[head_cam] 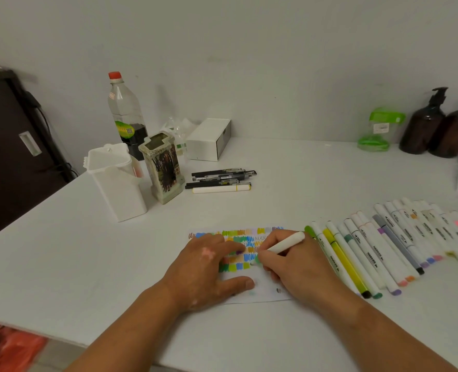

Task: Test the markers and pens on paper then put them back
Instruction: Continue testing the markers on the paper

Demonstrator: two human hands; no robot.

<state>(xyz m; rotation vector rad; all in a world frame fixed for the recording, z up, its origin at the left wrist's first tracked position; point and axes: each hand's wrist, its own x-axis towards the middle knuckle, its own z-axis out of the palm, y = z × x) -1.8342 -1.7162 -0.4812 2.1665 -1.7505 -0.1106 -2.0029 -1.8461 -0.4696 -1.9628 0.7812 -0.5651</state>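
A sheet of paper (260,292) covered with coloured scribbles lies on the white table. My left hand (209,267) presses flat on its left part, fingers spread. My right hand (300,267) grips a white marker (287,244) with its tip down on the paper among the scribbles. A long row of white markers (383,245) with coloured caps lies to the right of the paper. Several black pens and one white marker (219,179) lie in a small pile further back. A white holder box (116,181) and a patterned pen holder (163,167) stand at the left.
A clear bottle with a red cap (125,111) and a white box (209,139) stand by the wall. Two brown pump bottles (437,127) and a green packet (378,130) are at the back right. The table's front edge (34,328) runs at lower left.
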